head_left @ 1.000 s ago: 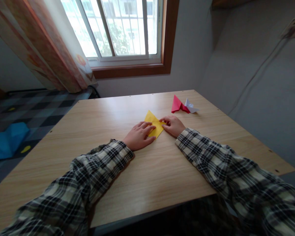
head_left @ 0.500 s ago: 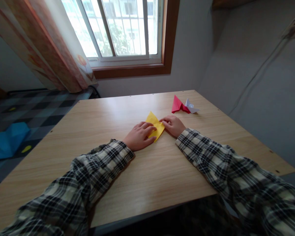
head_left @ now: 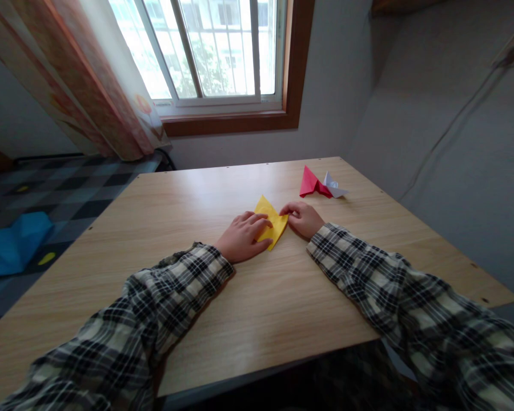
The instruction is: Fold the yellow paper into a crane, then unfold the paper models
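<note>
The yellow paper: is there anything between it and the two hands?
Nothing visible. The left hand lies flat on the yellow paper, and the right hand touches its right edge. The red paper and white paper lie apart, farther back.

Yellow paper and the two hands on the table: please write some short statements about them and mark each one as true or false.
1. The left hand lies flat on the yellow paper. True.
2. The right hand lifts the red folded paper. False: it touches the right edge of the yellow paper; the red one lies apart, farther back.
3. A white folded paper lies beside the red one. True.
4. The yellow paper hangs over the front edge of the wooden table. False: it lies near the middle of the tabletop.
5. Both sleeves are plain blue. False: they are checked, dark and light.
</note>
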Demonstrator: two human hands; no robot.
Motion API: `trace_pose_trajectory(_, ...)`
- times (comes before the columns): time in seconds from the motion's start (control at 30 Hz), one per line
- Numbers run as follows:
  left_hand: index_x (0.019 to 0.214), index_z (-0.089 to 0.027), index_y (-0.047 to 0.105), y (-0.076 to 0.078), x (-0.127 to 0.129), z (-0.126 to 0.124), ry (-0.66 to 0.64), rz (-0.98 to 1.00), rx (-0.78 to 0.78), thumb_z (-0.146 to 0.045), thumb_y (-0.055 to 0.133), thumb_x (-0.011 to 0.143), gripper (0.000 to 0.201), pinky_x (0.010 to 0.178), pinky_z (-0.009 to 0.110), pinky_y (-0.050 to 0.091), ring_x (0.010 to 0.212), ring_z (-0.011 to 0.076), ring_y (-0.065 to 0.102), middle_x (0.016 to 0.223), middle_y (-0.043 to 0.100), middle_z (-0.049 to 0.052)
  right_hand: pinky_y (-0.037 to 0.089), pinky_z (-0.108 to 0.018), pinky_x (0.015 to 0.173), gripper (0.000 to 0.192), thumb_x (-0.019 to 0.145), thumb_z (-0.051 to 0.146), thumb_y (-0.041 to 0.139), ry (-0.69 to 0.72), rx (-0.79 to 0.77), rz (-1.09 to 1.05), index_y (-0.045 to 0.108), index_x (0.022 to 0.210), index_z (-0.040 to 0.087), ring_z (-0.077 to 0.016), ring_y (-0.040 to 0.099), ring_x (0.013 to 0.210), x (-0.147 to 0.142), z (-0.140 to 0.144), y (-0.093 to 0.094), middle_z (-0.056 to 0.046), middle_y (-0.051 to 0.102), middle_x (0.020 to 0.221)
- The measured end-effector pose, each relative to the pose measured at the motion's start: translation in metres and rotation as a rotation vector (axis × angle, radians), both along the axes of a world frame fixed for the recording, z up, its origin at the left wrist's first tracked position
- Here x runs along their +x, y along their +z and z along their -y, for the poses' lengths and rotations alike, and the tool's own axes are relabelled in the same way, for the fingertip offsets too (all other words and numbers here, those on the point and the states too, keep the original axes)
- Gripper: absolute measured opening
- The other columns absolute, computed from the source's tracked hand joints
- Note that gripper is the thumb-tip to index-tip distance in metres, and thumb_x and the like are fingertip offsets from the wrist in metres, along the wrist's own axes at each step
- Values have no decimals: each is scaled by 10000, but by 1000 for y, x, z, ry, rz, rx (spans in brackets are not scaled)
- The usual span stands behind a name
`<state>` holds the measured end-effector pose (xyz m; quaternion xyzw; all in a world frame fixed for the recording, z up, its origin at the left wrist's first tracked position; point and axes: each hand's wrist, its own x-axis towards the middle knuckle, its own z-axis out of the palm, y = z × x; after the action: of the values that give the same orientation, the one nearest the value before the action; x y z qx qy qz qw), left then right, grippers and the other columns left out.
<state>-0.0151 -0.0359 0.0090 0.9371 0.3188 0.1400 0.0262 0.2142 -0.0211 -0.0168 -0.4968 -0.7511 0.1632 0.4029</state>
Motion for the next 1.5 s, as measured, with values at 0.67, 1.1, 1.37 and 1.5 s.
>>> trace_pose_trajectory(0.67,1499,-123,302,-5,1,-3,91,-3,-135,-539,520,891,768,1167,445,310,1402,304,400,1498,463,171,475,-275,677,200,779,156,600,3,-19,-36,696,953,177,-147,596,712,-4,2,-2,-25,674,810)
trace_pose_trajectory(1.1,1493,-125,311,-7,0,-3,66,9,-92,-515,520,899,740,1153,461,326,1389,317,418,1477,488,177,440,-306,740,36,761,179,632,26,74,101,613,735,195,-172,563,772,-4,2,0,-24,622,783)
trace_pose_trajectory(1.37,1505,-94,278,-6,1,-3,60,17,-93,-455,373,976,647,1146,463,331,1380,303,423,1446,517,186,460,-333,810,64,779,170,632,107,99,176,694,788,183,-187,600,811,-3,2,0,-47,656,822)
trace_pose_trajectory(1.5,1510,-91,279,-5,1,-3,48,22,-93,-506,366,979,680,1146,466,331,1379,307,423,1457,507,190,461,-334,822,71,787,174,648,101,95,195,717,795,191,-186,605,820,-3,2,0,-46,667,826)
